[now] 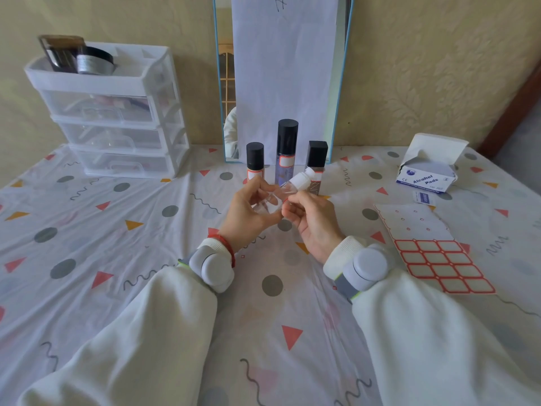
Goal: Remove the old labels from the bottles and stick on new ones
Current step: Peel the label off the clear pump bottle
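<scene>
A small clear bottle (288,187) with a white cap is held tilted above the table, cap pointing up and right. My left hand (248,209) grips its body. My right hand (313,221) pinches at the side of the bottle with thumb and fingertips. Behind them stand three dark-capped bottles with red-bordered white labels: a short one (255,161), a tall one (287,148) and a square one (317,155). A label sheet (439,259) with red-bordered stickers lies at the right.
An open box of alcohol pads (427,171) sits at the far right with a loose pad sachet (423,198) beside it. A white plastic drawer unit (117,118) stands at the back left. A mirror (282,77) covered with paper leans on the wall.
</scene>
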A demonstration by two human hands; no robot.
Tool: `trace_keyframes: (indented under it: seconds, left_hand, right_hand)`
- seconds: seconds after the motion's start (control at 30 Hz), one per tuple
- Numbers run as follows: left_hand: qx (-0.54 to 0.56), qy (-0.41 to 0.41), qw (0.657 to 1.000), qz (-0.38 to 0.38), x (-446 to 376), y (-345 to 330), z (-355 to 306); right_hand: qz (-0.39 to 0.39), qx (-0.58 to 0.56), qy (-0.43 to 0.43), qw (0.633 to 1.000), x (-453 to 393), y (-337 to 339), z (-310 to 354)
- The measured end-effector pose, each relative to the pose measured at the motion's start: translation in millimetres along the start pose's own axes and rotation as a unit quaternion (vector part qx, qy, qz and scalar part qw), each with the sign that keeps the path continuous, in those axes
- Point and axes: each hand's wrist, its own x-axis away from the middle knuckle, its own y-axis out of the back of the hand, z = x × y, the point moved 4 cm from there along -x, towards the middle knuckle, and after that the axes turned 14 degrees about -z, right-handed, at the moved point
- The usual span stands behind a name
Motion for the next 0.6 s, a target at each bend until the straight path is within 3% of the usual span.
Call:
trace_keyframes:
  seconds: [0.4, 0.6]
  left_hand:
    - [0.005, -0.003, 1.0, -0.007, -1.5, 1.1, -1.2]
    - [-0.015, -0.009, 1.0, -0.015, -0.6, 0.4, 0.1]
  right_hand:
    - [0.033, -0.035, -0.01, 0.999, 3.6, -2.2, 2.8]
    - [0.011, -0.019, -0.007, 1.0, 1.2, -0.1, 1.4]
